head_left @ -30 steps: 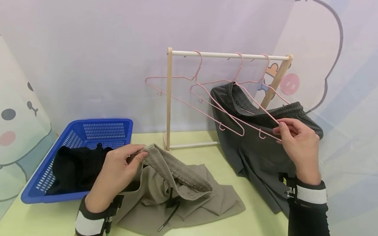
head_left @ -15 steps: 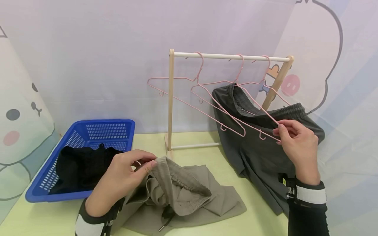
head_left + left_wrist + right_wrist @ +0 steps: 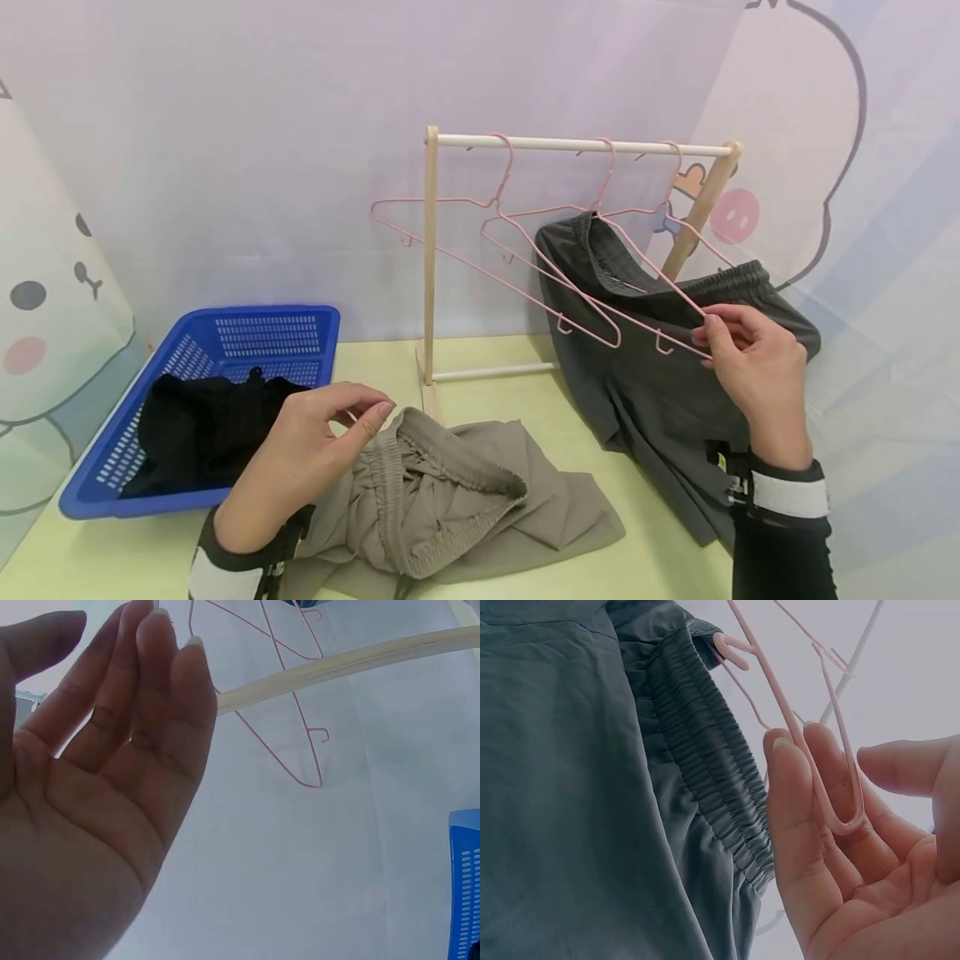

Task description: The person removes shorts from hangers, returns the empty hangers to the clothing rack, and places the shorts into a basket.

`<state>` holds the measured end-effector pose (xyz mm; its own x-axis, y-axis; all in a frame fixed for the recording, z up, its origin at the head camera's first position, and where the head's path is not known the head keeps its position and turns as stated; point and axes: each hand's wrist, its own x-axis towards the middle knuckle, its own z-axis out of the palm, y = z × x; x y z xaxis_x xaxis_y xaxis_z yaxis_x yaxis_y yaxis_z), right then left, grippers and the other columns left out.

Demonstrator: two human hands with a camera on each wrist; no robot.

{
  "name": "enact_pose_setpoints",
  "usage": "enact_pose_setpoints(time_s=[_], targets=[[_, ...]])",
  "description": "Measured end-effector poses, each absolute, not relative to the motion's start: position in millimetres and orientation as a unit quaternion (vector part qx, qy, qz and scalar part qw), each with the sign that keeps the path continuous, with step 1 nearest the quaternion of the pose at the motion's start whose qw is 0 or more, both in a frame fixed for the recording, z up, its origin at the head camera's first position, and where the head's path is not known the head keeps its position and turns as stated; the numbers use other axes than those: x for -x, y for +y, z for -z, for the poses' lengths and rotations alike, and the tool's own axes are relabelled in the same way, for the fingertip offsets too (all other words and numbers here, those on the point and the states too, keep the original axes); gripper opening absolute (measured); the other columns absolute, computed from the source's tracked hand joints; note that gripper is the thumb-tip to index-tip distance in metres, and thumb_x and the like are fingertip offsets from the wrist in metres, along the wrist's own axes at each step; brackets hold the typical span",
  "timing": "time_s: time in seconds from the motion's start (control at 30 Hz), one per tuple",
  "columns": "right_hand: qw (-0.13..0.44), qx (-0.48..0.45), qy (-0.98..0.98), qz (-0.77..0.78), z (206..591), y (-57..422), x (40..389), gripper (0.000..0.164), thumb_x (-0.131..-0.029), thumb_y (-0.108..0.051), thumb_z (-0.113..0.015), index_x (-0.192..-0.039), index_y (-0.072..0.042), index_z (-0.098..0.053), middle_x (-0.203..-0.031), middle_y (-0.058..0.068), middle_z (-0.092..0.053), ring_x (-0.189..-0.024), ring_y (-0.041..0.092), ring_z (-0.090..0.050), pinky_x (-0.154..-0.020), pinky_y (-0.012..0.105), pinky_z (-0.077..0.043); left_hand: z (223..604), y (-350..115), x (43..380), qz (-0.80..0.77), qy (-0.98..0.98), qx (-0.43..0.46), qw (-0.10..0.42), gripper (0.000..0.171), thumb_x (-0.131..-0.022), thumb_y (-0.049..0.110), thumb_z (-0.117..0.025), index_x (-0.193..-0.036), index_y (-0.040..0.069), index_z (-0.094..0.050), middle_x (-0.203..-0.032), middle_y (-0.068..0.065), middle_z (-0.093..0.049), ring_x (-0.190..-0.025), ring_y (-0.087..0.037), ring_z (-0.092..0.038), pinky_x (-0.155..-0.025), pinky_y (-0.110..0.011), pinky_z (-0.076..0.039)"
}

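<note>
My right hand (image 3: 757, 371) holds the end of a pink hanger (image 3: 651, 254) between thumb and fingers. In the right wrist view the rounded hanger end (image 3: 847, 825) lies against the fingers, with the thumb close to it. Dark grey pants (image 3: 660, 400) hang on the hanger behind, their elastic waistband (image 3: 705, 742) beside this hand. My left hand (image 3: 315, 458) hovers above grey-brown pants (image 3: 480, 517), which lie crumpled with the waistband up. Nothing is in its fingers; the left wrist view shows the palm (image 3: 82, 810) bare and the thumb apart.
A wooden rack (image 3: 430, 250) with a white rail (image 3: 555, 144) carries several pink hangers. At the left, a blue basket (image 3: 330, 333) contains black clothing (image 3: 202, 433). All stand on a light green table (image 3: 375, 367) before a printed curtain.
My left hand has let go of the grey-brown waistband, which has dropped and spread on the table. That hand first moved slightly right. The right hand stays on the hanger.
</note>
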<state>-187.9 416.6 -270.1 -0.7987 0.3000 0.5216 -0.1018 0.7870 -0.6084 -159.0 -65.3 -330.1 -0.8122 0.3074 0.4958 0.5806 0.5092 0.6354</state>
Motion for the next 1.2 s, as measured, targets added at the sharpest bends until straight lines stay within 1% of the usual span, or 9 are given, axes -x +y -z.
enact_pose_setpoints(time_s=[0.17, 0.33, 0.5, 0.57, 0.73, 0.83, 0.97, 1.07, 1.2], targets=[[0.312, 0.055, -0.894, -0.316, 273, 415, 191, 0.031, -0.103, -0.032, -0.062, -0.119, -0.009, -0.075, -0.081, -0.027, -0.065, -0.07, -0.014, -0.065, -0.059, 0.008, -0.05, 333, -68, 159, 0.416, -0.859, 0.249, 0.166, 0.009, -0.099, 0.016, -0.072, -0.105, 0.018, -0.079, -0.094, 0.013, -0.072, -0.08, -0.001, -0.064, -0.07, -0.028, -0.058], [0.314, 0.055, -0.893, -0.318, 276, 413, 194, 0.029, -0.103, -0.031, -0.063, -0.118, -0.01, -0.075, -0.079, -0.031, -0.064, -0.068, -0.014, -0.064, -0.058, 0.007, -0.049, 335, -72, 159, 0.414, -0.864, 0.236, 0.163, 0.009, -0.1, 0.016, -0.071, -0.103, 0.021, -0.078, -0.092, 0.013, -0.072, -0.077, -0.001, -0.063, -0.069, -0.027, -0.058], [0.328, 0.058, -0.888, -0.316, 276, 411, 195, 0.027, -0.101, -0.031, -0.064, -0.115, -0.011, -0.077, -0.078, -0.034, -0.062, -0.063, -0.014, -0.063, -0.058, 0.006, -0.048, 333, -84, 156, 0.407, -0.87, 0.201, 0.191, 0.01, -0.101, 0.016, -0.07, -0.104, 0.019, -0.079, -0.089, 0.01, -0.074, -0.076, -0.004, -0.066, -0.067, -0.026, -0.056], [0.34, 0.064, -0.888, -0.304, 276, 410, 195, 0.027, -0.101, -0.033, -0.064, -0.114, -0.014, -0.077, -0.078, -0.036, -0.06, -0.063, -0.014, -0.06, -0.061, 0.005, -0.043, 331, -93, 154, 0.406, -0.874, 0.177, 0.203, 0.01, -0.101, 0.017, -0.07, -0.106, 0.018, -0.079, -0.09, 0.008, -0.075, -0.076, -0.005, -0.068, -0.066, -0.024, -0.055], [0.361, 0.086, -0.887, -0.274, 277, 410, 195, 0.027, -0.099, -0.035, -0.065, -0.115, -0.018, -0.078, -0.078, -0.04, -0.053, -0.071, -0.01, -0.05, -0.067, 0.02, -0.033, 330, -118, 149, 0.389, -0.885, 0.117, 0.229, 0.012, -0.101, 0.021, -0.07, -0.107, 0.017, -0.08, -0.095, 0.0, -0.078, -0.079, 0.0, -0.068, -0.068, -0.012, -0.052], [0.364, 0.095, -0.885, -0.275, 279, 412, 196, 0.029, -0.098, -0.034, -0.064, -0.117, -0.017, -0.078, -0.08, -0.038, -0.053, -0.075, -0.01, -0.05, -0.07, 0.02, -0.032, 331, -133, 147, 0.38, -0.888, 0.094, 0.243, 0.013, -0.102, 0.021, -0.069, -0.106, 0.016, -0.08, -0.097, -0.004, -0.078, -0.08, 0.01, -0.064, -0.069, -0.006, -0.048], [0.378, 0.101, -0.876, -0.281, 279, 414, 196, 0.029, -0.097, -0.031, -0.065, -0.119, -0.017, -0.077, -0.088, -0.027, -0.064, -0.076, -0.016, -0.052, -0.071, 0.012, -0.036, 331, -148, 145, 0.375, -0.888, 0.07, 0.257, 0.014, -0.102, 0.021, -0.069, -0.106, 0.015, -0.08, -0.095, -0.007, -0.078, -0.079, 0.018, -0.058, -0.067, -0.005, -0.046], [0.4, 0.098, -0.869, -0.275, 279, 413, 193, 0.029, -0.097, -0.028, -0.064, -0.12, -0.016, -0.077, -0.1, -0.007, -0.074, -0.079, -0.016, -0.052, -0.074, 0.007, -0.037, 333, -157, 142, 0.371, -0.89, 0.052, 0.259, 0.014, -0.101, 0.021, -0.069, -0.105, 0.015, -0.08, -0.094, -0.007, -0.078, -0.078, 0.019, -0.056, -0.066, -0.005, -0.045], [0.464, 0.089, -0.845, -0.25, 278, 405, 185, 0.029, -0.095, -0.022, -0.062, -0.117, -0.012, -0.078, -0.11, 0.016, -0.075, -0.098, 0.015, -0.066, -0.09, 0.017, -0.04, 336, -169, 140, 0.368, -0.893, 0.035, 0.259, 0.014, -0.101, 0.02, -0.068, -0.104, 0.015, -0.08, -0.093, -0.006, -0.078, -0.077, 0.018, -0.055, -0.066, -0.006, -0.044]])
